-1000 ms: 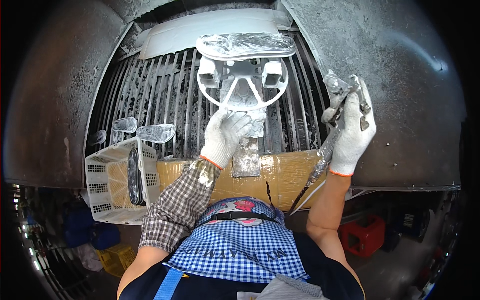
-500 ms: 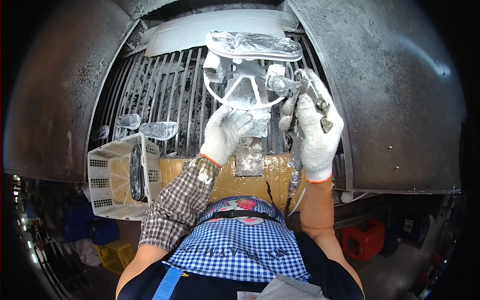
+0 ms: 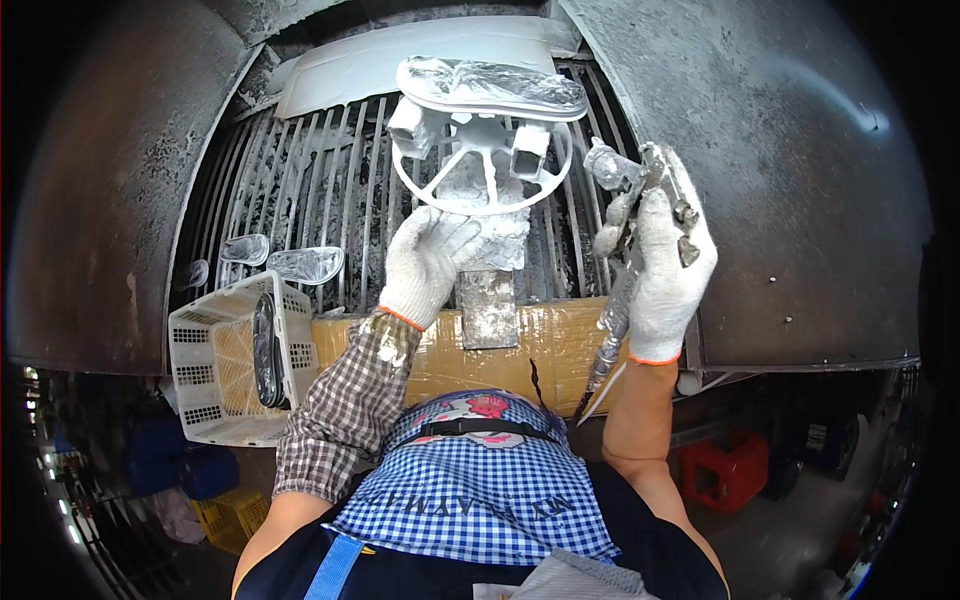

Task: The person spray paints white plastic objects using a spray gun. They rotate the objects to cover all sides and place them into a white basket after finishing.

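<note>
My right hand (image 3: 672,255), in a white knit glove with an orange cuff, is closed around a coated spray gun (image 3: 622,215). The gun's hose runs down toward my apron, and its cup end points left toward the stand. In a matching glove, my left hand (image 3: 425,262) lies with fingers stretched out under the near rim of a white spoked wheel (image 3: 490,170); whether they touch the rim I cannot tell. Above the wheel sits a white-edged shoe (image 3: 490,88), its top covered in shiny clear film. A caked white block (image 3: 500,240) is below the wheel.
Powder-dusted metal bars (image 3: 330,170) form the work surface between dark side panels (image 3: 790,220). Film-covered sole-shaped pieces (image 3: 305,264) lie at left, beside a white plastic basket (image 3: 188,345) holding dark-edged soles. A taped cardboard strip (image 3: 425,362) lines the front edge. A red stool (image 3: 725,470) stands at right.
My right hand and the spray gun have moved right, away from the stand. The whole scene has shifted slightly left; my left hand stays by the wheel's near rim.
</note>
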Motion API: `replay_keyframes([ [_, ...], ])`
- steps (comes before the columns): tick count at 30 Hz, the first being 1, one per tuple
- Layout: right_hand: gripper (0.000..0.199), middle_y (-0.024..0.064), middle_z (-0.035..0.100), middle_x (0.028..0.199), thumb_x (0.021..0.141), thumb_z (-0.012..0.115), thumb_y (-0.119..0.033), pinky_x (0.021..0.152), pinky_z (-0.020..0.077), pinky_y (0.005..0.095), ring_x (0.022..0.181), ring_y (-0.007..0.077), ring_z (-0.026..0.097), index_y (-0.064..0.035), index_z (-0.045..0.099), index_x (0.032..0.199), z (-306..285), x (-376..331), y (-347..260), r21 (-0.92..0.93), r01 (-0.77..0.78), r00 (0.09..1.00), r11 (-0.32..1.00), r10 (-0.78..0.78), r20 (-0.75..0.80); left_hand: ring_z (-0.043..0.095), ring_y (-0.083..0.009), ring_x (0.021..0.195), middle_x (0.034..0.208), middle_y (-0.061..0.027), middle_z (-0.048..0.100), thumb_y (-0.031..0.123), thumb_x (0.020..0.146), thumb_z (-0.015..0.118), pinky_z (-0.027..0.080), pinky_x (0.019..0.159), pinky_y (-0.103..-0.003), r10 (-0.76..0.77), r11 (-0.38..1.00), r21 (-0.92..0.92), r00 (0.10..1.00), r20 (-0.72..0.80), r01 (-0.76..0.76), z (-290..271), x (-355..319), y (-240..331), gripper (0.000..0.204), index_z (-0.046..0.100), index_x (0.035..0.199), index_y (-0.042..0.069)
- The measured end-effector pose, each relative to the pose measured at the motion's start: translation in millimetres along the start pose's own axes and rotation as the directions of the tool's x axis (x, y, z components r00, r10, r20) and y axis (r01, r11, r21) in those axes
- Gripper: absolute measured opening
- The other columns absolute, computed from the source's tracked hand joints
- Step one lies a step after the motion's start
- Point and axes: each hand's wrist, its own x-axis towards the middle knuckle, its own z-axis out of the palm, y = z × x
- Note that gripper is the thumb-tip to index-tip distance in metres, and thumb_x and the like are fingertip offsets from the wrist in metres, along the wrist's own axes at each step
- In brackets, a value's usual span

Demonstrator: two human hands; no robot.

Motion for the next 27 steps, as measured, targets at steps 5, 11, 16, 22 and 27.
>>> replay_keyframes([
  [5, 0.049, 0.0064, 0.068, 0.095, 0.109, 0.063, -0.010, 0.063, 0.0545, 0.0229, 0.076, 0.0071, 0.062, 0.0053, 0.050, 0.154, -9, 0, -5, -0.050, 0.032, 0.998, 0.998, -0.035, -0.059, 0.060, -0.0458, 0.132, 0.141, -0.0288, 0.060, 0.036, 0.102, 0.066, 0.051, 0.112, -0.058, 0.001, 0.999, -0.043, 0.999, 0.035, 0.000, -6, 3, 5, 0.050, 0.059, 0.134, -0.002],
  [11, 0.048, 0.0077, 0.070, 0.094, 0.110, 0.060, -0.008, 0.062, 0.0540, 0.0220, 0.072, 0.0073, 0.062, 0.0052, 0.050, 0.154, -19, -5, -15, -0.150, 0.036, 0.992, 0.988, -0.053, -0.117, 0.061, -0.0455, 0.131, 0.141, -0.0306, 0.061, 0.039, 0.102, 0.065, 0.051, 0.112, -0.057, 0.025, 1.000, 0.003, 0.999, -0.023, -0.025, -3, 0, 14, 0.055, 0.060, 0.137, -0.003],
  [16, 0.047, 0.0089, 0.071, 0.097, 0.109, 0.060, -0.010, 0.063, 0.0533, 0.0233, 0.072, 0.0084, 0.063, 0.0060, 0.052, 0.153, -17, -19, -32, -0.113, -0.008, 0.998, 0.994, 0.001, -0.062, 0.061, -0.0454, 0.132, 0.144, -0.0322, 0.059, 0.040, 0.103, 0.063, 0.052, 0.111, -0.057, 0.050, 0.999, -0.020, 0.999, -0.014, -0.050, -16, 7, 26, 0.059, 0.057, 0.140, -0.005],
  [22, 0.047, 0.0094, 0.071, 0.099, 0.109, 0.060, -0.010, 0.065, 0.0542, 0.0235, 0.074, 0.0086, 0.062, 0.0066, 0.052, 0.152, -23, -22, -34, -0.092, 0.004, 0.997, 0.996, -0.012, -0.077, 0.061, -0.0460, 0.132, 0.145, -0.0314, 0.060, 0.038, 0.105, 0.061, 0.056, 0.106, -0.057, 0.136, 0.990, -0.029, 0.988, -0.068, -0.138, -3, 6, 36, 0.044, 0.060, 0.125, -0.001],
  [27, 0.045, 0.0100, 0.072, 0.099, 0.110, 0.058, -0.010, 0.065, 0.0547, 0.0246, 0.074, 0.0090, 0.063, 0.0068, 0.053, 0.152, -19, -27, -34, -0.052, -0.023, 0.996, 0.998, 0.019, -0.083, 0.064, -0.0467, 0.127, 0.141, -0.0304, 0.062, 0.034, 0.104, 0.063, 0.055, 0.107, -0.059, 0.075, 0.997, -0.032, 0.997, -0.023, -0.076, -18, 8, 27, 0.041, 0.061, 0.126, -0.001],
])
